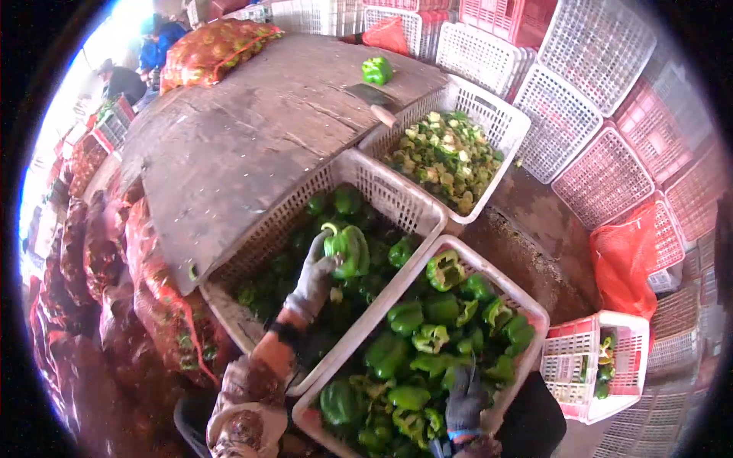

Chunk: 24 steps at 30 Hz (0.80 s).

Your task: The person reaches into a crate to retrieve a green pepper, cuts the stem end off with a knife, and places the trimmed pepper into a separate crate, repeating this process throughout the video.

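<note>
My left hand (311,278), in a pale grey glove, grips a whole green bell pepper (351,252) with a curled stem. It is above the left crate (397,195), which holds many whole green peppers in shadow. My right hand (464,404), in a dark grey glove, is low over the right crate (534,313). Its fingers look curled; whatever they may hold is hidden against the dark glove and the peppers. Opened green peppers (431,338), some with hollow insides showing, fill that crate.
A white crate (519,126) of pepper cores and stems stands behind. On the wooden board (252,114) lie a wooden-handled knife (384,116), one pepper (376,70) and a full net sack (217,53). More sacks line the left; stacked crates (599,49) line the right.
</note>
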Each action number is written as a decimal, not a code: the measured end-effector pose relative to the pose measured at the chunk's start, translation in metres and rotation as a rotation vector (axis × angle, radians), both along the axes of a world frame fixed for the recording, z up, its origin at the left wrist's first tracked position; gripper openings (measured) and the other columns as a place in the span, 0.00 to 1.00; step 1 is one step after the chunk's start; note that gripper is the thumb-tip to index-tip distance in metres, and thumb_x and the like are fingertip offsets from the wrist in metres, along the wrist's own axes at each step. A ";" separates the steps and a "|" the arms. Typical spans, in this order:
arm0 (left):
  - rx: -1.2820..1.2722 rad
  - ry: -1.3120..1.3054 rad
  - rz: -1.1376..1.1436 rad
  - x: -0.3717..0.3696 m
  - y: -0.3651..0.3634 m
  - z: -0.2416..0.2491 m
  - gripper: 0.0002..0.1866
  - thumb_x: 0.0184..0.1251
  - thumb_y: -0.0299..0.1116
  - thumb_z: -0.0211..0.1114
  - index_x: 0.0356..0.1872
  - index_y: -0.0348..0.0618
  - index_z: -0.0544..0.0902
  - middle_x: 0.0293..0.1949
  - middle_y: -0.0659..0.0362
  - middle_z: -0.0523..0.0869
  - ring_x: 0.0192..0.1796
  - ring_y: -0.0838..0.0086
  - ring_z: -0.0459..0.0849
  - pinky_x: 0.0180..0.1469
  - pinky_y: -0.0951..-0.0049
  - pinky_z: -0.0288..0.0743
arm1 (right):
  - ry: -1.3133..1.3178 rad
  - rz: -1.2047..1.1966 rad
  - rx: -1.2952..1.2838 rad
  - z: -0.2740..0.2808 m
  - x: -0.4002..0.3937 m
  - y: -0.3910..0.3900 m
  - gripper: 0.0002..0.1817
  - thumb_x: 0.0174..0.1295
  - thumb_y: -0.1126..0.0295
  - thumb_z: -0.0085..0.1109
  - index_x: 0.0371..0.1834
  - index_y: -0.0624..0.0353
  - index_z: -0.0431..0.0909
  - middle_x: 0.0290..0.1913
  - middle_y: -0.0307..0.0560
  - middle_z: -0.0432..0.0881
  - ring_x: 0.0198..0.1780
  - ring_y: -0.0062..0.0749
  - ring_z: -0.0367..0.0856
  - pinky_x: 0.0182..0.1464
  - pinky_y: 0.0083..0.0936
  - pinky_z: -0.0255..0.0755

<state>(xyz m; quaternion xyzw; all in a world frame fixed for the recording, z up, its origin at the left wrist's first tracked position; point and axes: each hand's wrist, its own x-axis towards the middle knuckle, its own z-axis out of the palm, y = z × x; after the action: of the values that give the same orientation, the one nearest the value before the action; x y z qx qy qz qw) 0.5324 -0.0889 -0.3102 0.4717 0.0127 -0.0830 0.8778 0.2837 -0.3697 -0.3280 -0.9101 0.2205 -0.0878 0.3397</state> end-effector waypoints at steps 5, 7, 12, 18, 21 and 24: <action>0.040 -0.137 0.074 -0.147 0.003 0.067 0.39 0.55 0.29 0.70 0.69 0.45 0.62 0.62 0.60 0.70 0.64 0.70 0.69 0.65 0.68 0.65 | -0.269 0.317 0.093 0.046 -0.011 0.014 0.11 0.68 0.70 0.52 0.50 0.54 0.79 0.38 0.54 0.84 0.38 0.47 0.83 0.40 0.39 0.76; 0.041 -0.196 0.059 -0.190 -0.004 0.075 0.40 0.55 0.30 0.73 0.69 0.47 0.62 0.64 0.61 0.68 0.66 0.69 0.67 0.68 0.66 0.62 | -0.176 0.451 0.205 0.126 -0.012 0.054 0.07 0.67 0.67 0.54 0.43 0.54 0.80 0.33 0.53 0.83 0.32 0.49 0.82 0.35 0.40 0.76; 0.039 -0.314 0.049 -0.253 -0.032 0.086 0.43 0.53 0.26 0.74 0.70 0.47 0.60 0.64 0.58 0.69 0.66 0.69 0.69 0.66 0.65 0.65 | -0.189 0.628 0.028 0.172 -0.040 0.095 0.11 0.66 0.61 0.56 0.35 0.57 0.80 0.26 0.54 0.82 0.27 0.52 0.81 0.28 0.41 0.73; 0.147 -0.351 0.085 -0.279 -0.045 0.080 0.41 0.50 0.22 0.74 0.68 0.45 0.65 0.63 0.59 0.71 0.65 0.69 0.69 0.67 0.66 0.64 | -0.029 0.578 0.177 0.140 -0.076 0.083 0.13 0.65 0.59 0.56 0.39 0.58 0.79 0.22 0.56 0.78 0.25 0.56 0.78 0.27 0.47 0.70; 0.013 -0.257 0.065 -0.288 -0.056 0.093 0.39 0.47 0.19 0.71 0.66 0.45 0.67 0.61 0.60 0.71 0.63 0.70 0.70 0.65 0.67 0.65 | 0.035 0.560 0.151 0.119 -0.100 0.076 0.15 0.64 0.58 0.57 0.44 0.58 0.79 0.27 0.56 0.80 0.28 0.56 0.79 0.31 0.47 0.72; -0.137 -0.175 0.177 -0.287 -0.068 0.101 0.39 0.52 0.25 0.69 0.68 0.47 0.64 0.61 0.61 0.72 0.61 0.70 0.72 0.63 0.69 0.68 | -0.365 0.560 -0.151 0.118 -0.113 0.081 0.15 0.67 0.62 0.54 0.50 0.60 0.78 0.32 0.51 0.85 0.29 0.51 0.82 0.33 0.43 0.75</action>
<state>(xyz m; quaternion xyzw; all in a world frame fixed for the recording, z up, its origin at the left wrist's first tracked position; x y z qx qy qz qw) 0.2454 -0.1570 -0.2088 0.4133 -0.0278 0.0356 0.9095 0.1702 -0.2885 -0.2104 -0.9271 -0.1096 -0.1686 0.3163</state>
